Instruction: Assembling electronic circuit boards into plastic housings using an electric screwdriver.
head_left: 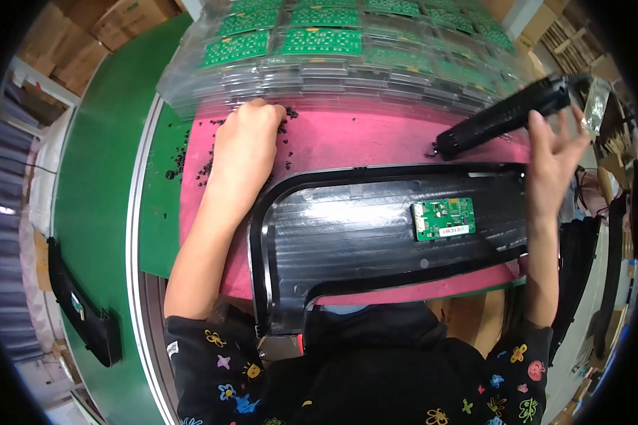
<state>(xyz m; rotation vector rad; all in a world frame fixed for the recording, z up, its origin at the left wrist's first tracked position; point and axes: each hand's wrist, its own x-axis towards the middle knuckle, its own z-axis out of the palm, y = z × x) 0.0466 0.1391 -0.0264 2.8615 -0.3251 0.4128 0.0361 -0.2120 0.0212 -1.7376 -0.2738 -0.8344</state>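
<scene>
My left hand (248, 138) is closed with its fingertips down at a scatter of small black screws (207, 170) on the pink mat; what it pinches is hidden. A black electric screwdriver (500, 120) slants at the right, its tip pointing down and left. My right hand (554, 159) has its thumb against the tool's body near the rear end, other fingers loosely spread. Between my forearms lies a long black plastic housing (361, 262), curved at its left end. Inside it sits a green circuit board (443, 219) with a white label.
Stacked clear plastic trays (319, 78) with green circuit boards fill the far side of the pink mat (333, 134). On the green surface at the left rests another black housing (81, 312). Cardboard boxes (85, 35) stand at the far left.
</scene>
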